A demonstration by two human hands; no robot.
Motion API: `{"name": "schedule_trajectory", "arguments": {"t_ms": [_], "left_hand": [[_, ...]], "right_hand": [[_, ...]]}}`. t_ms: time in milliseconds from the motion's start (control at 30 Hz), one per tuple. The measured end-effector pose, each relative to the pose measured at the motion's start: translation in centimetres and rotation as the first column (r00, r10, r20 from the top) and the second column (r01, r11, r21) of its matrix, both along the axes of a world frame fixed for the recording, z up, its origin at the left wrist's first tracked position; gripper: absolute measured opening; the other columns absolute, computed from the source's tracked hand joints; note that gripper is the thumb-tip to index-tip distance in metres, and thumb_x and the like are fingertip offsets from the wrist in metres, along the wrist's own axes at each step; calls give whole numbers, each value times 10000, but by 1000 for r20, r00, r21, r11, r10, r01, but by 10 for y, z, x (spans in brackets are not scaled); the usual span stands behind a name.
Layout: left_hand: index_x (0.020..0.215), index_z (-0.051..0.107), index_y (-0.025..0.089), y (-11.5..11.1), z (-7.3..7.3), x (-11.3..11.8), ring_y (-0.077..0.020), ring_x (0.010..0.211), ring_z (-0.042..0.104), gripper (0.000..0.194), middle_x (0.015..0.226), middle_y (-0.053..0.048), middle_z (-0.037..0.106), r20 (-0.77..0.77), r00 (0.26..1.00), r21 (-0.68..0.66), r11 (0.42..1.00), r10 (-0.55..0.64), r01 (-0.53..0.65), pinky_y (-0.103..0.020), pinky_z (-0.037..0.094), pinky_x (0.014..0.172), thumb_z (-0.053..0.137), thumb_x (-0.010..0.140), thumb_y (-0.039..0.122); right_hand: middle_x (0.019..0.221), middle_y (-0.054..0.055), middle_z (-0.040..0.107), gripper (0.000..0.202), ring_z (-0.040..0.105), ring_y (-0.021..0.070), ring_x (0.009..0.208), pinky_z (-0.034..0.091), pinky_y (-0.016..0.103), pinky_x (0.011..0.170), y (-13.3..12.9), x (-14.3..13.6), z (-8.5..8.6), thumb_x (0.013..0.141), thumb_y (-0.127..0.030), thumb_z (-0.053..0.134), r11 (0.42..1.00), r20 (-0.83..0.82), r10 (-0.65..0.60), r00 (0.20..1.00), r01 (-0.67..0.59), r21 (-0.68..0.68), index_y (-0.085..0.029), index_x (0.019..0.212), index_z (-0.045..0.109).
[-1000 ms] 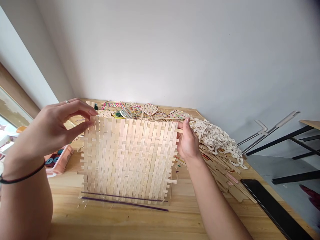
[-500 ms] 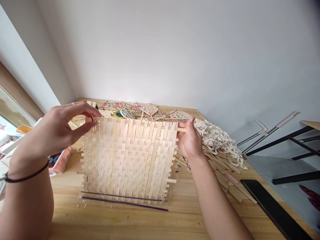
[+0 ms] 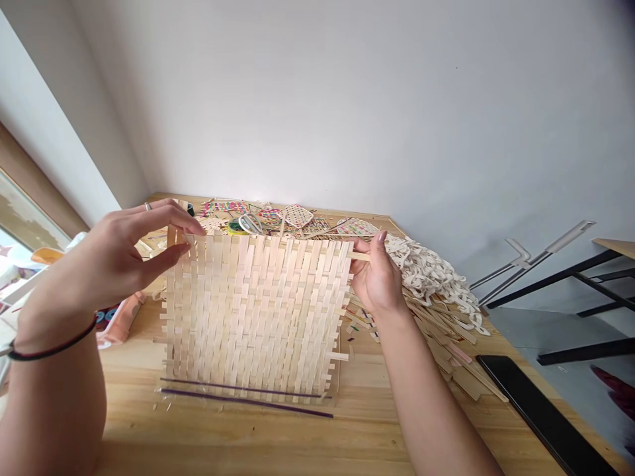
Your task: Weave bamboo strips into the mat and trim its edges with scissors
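A pale woven mat of flat bamboo-like strips (image 3: 258, 311) stands tilted up from the table, its lower edge near two thin purple strips (image 3: 248, 403). My left hand (image 3: 129, 244) pinches the mat's upper left corner between thumb and fingers. At the upper right corner, my right hand (image 3: 380, 274) grips a pale strip end (image 3: 361, 256) that sticks out beyond the mat, thumb pointing up. Loose strip ends jut from the mat's left and right sides. The fingers of my right hand are partly hidden behind the mat.
Behind the mat lie small colourful woven pieces (image 3: 296, 215) and white-handled scissors (image 3: 249, 223). To the right are a heap of white cord (image 3: 431, 271), loose flat strips (image 3: 446, 344) and a black phone-like slab (image 3: 540, 413). The wooden table (image 3: 238, 446) meets a white wall.
Very little differs. My left fingers have shifted slightly along the mat's upper left corner; the mat and my right hand stay almost in place.
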State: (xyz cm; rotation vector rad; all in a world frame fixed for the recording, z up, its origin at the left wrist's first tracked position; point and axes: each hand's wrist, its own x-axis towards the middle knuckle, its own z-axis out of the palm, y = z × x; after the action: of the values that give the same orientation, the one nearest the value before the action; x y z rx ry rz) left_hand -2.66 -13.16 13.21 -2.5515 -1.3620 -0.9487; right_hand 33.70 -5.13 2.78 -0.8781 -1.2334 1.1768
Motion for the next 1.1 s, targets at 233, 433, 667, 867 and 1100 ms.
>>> {"name": "schedule_trajectory", "arguments": {"t_ms": [233,433,667,867,1100], "left_hand": [[1142,712,228,2,0,-2,-163,982,711,169,1092,-42,745,-28,998,4,999,-53,53,-297,527,867,587,1028,233],[1140,708,227,2,0,1,-165,977,701,175,1080,-39,735,-24,999,-2,999,-44,44,-298,516,859,570,1032,231],[1158,706,220,1,2,0,-151,986,705,177,1093,-36,733,-18,997,-10,998,-69,69,-284,528,867,580,1035,237],[1162,701,227,1,0,-2,-136,984,697,179,1105,-26,731,-16,998,-2,999,-54,54,-271,523,837,561,1050,243],[1162,696,242,0,0,-3,-120,982,687,171,1098,-11,722,-17,998,-5,998,-56,56,-257,520,834,573,1044,226]], "right_hand": [[770,87,753,787,738,269,700,562,369,584,0,0,0,812,-971,528,1000,-13,11,1000,-11,-5,-220,910,745],[739,91,747,773,740,282,708,565,378,578,0,-1,0,809,-964,544,1000,-29,5,1000,-6,-25,-223,875,755],[780,114,776,800,784,337,843,600,405,612,0,-3,-1,799,-986,517,1000,-24,-7,1000,7,-11,-236,917,772],[784,105,778,770,785,316,829,594,377,599,1,-3,-2,810,-966,541,1000,-54,-4,999,5,12,-232,876,764],[763,89,767,753,770,290,775,568,357,580,1,-4,-1,813,-955,559,1000,-52,8,999,-6,23,-228,859,751]]}}
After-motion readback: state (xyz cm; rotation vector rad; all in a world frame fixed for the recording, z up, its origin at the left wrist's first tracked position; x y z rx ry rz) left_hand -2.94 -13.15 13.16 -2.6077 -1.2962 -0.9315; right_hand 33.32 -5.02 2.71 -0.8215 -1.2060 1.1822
